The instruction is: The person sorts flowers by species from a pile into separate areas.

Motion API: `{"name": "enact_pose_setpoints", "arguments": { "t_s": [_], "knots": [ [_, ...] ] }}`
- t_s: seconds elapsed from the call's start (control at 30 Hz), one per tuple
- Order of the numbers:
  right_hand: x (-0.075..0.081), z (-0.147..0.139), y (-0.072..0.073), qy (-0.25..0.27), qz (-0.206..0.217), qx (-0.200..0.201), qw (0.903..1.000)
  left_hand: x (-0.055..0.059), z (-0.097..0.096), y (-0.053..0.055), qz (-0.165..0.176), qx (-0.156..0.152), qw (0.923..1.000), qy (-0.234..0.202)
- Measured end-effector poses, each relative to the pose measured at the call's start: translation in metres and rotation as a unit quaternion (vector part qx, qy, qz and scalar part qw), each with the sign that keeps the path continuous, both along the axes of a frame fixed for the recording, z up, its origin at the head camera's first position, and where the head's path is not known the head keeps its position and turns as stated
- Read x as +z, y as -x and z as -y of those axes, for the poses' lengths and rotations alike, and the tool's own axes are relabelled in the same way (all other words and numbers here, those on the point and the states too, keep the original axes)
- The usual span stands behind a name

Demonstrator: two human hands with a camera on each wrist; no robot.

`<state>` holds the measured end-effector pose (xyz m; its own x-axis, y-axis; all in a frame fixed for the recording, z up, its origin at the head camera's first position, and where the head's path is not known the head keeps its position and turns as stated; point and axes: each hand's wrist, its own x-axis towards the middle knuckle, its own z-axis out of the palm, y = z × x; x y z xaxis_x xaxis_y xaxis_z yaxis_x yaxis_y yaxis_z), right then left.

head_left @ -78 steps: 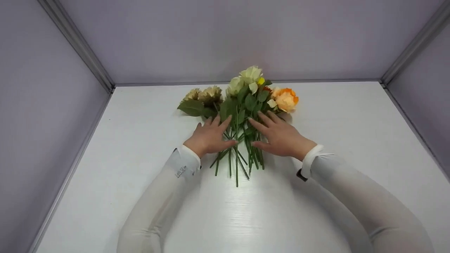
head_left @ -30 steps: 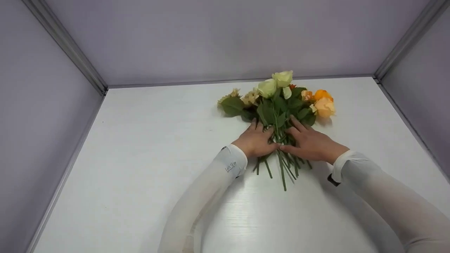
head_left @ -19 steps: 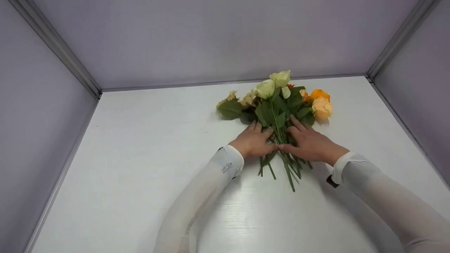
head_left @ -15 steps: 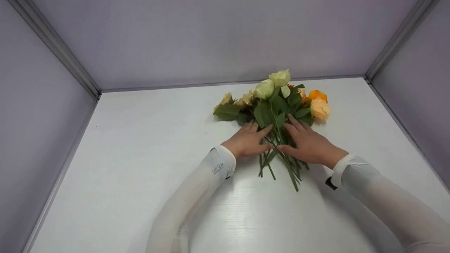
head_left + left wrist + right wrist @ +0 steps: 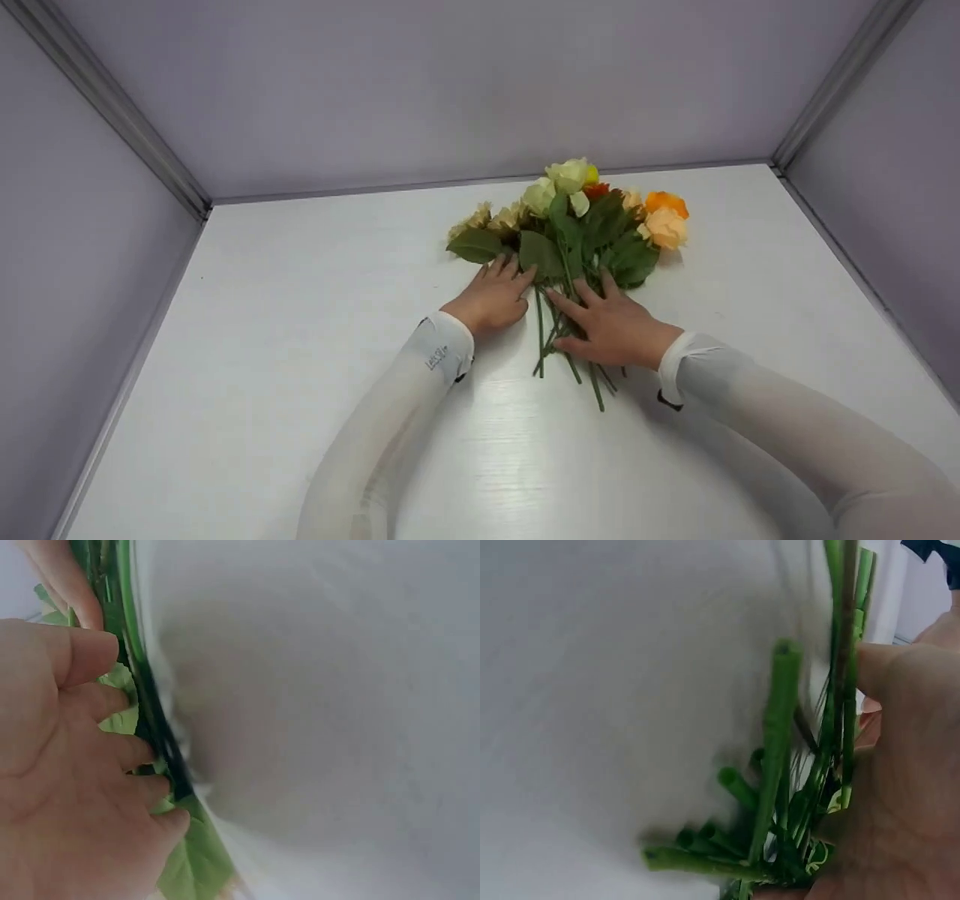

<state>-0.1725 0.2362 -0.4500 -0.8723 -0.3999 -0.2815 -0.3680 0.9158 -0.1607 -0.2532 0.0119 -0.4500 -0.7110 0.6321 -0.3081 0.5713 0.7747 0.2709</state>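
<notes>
A bunch of cut flowers lies on the white table, its green stems [image 5: 541,337] pointing toward me. Cream roses [image 5: 568,175] top it, with beige blooms [image 5: 508,217] on the left and peach-orange blooms [image 5: 666,227] on the right. At the bunch's left edge, my left hand [image 5: 491,298] touches the leaves [image 5: 541,255] with fingers extended. Spread fingers of my right hand [image 5: 619,326] rest over the stems, which it partly hides. In the right wrist view, cut stem ends [image 5: 782,690] jut out beside the palm. Neither hand grips the bunch.
The white table [image 5: 315,300] stretches out on both sides of the bunch. A pale back wall [image 5: 480,90] rises just behind the blooms. Side panels [image 5: 67,247] with grey metal corner posts [image 5: 127,112] enclose the table.
Since the earliest frame, the bunch has shifted right on the table. During the last second my left hand has drawn left off the stems, and my right hand has moved left over them.
</notes>
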Motion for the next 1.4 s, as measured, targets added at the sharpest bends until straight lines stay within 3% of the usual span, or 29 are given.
{"name": "enact_pose_setpoints", "arguments": {
  "t_s": [0.27,0.67,0.93,1.2,1.4],
  "knots": [
    [0.003,0.001,-0.001,-0.014,-0.014,0.002,0.9998,0.001,-0.006,0.010,0.001,-0.019,0.9998,-0.002],
    [0.000,-0.012,-0.003,-0.020,-0.029,-0.004,0.9994,0.000,-0.014,0.011,0.001,-0.048,0.9983,-0.033],
    [0.000,-0.008,-0.006,-0.011,-0.035,0.025,0.9990,-0.001,-0.016,0.010,-0.010,-0.067,0.9977,-0.008],
    [-0.002,-0.010,-0.007,-0.027,-0.026,-0.007,0.9993,-0.003,-0.017,0.011,-0.020,-0.061,0.9974,-0.032],
    [-0.003,-0.027,-0.004,-0.023,-0.017,-0.020,0.9994,-0.001,-0.021,0.005,-0.027,-0.071,0.9960,-0.047]
  ]
}}
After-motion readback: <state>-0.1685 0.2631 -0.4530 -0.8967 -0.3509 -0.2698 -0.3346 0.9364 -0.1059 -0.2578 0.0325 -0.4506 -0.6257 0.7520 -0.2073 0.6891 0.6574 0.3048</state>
